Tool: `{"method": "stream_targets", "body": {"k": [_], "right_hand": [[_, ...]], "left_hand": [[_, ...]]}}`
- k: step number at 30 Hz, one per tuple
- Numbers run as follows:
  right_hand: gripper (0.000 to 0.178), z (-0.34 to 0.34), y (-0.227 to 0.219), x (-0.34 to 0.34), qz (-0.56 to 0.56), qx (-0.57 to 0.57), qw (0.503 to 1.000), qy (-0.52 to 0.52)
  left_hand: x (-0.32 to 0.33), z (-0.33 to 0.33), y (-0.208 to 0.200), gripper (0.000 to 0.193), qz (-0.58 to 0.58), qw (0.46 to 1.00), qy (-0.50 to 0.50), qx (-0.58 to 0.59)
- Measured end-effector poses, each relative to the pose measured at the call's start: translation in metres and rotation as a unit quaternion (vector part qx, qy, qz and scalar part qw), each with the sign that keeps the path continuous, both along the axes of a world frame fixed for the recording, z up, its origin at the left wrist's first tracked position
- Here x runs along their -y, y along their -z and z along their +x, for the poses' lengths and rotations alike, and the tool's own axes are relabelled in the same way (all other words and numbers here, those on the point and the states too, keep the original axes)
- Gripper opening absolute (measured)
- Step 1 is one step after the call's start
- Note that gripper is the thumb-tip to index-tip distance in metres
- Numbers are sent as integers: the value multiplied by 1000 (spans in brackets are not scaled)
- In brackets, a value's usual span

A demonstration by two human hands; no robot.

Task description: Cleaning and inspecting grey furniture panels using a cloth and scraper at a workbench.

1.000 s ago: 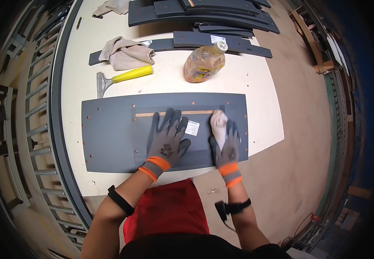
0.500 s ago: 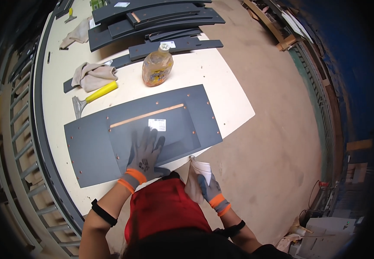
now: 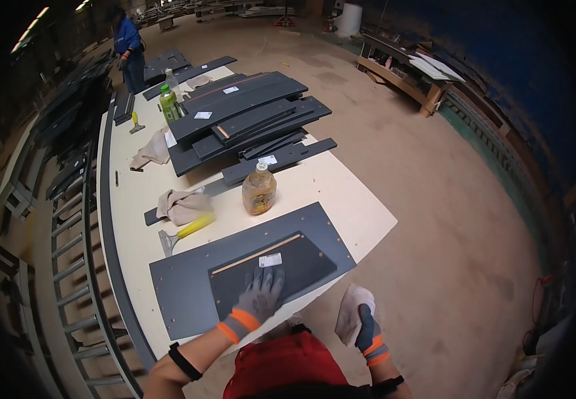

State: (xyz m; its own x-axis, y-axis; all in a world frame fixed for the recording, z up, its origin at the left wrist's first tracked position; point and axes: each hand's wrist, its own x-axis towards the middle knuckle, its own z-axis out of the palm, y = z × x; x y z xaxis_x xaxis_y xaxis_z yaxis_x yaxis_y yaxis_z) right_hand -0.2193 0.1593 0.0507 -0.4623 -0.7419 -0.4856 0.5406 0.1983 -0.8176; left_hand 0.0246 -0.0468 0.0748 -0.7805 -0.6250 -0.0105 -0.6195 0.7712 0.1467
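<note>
My left hand (image 3: pixel 263 292), in a grey glove with an orange cuff, lies flat on a dark grey panel (image 3: pixel 301 261), its fingertips just below a white label (image 3: pixel 270 260). A copper-coloured strip runs along the panel's far edge. This smaller panel lies on a larger, lighter grey panel (image 3: pixel 185 296) with several copper-coloured dots. My right hand (image 3: pixel 366 327), gloved alike, grips a pale cloth (image 3: pixel 351 316) beyond the table's near right edge. Past the panels are a scraper with a yellow handle (image 3: pixel 195 226), a crumpled beige cloth (image 3: pixel 181 207) and a plastic bottle (image 3: pixel 259 191).
Dark boards (image 3: pixel 248 110) are stacked on the white table (image 3: pixel 361 206). Farther along stand a green bottle (image 3: pixel 167 105), another cloth (image 3: pixel 151 151) and a second scraper (image 3: pixel 136 123). A roller conveyor (image 3: pixel 75 296) runs along the left. Someone in blue (image 3: pixel 127 41) stands at the far end.
My view has tipped up, bringing the far hall and a person into sight. The right hand has carried its cloth away from the table edge; my left hand still rests on the panel.
</note>
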Motion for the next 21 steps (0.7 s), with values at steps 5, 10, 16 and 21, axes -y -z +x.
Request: {"method": "stream_targets", "body": {"k": [5,10,16,21], "right_hand": [[74,-14,-29,23,-91,76,992,36],[74,-17,-82,53,-193,65,978,44],[70,-35,-126,105,-295,-70,953,-4],[46,-39,-160,152,-195,-547,805,-120]], "left_hand": [[80,38,-88,51,325,888,-113,-306],[65,100,-60,26,471,707,-208,-485],[10,71,-104,35,554,525,-235,-602],[6,82,-95,38,456,684,-152,-549]]}}
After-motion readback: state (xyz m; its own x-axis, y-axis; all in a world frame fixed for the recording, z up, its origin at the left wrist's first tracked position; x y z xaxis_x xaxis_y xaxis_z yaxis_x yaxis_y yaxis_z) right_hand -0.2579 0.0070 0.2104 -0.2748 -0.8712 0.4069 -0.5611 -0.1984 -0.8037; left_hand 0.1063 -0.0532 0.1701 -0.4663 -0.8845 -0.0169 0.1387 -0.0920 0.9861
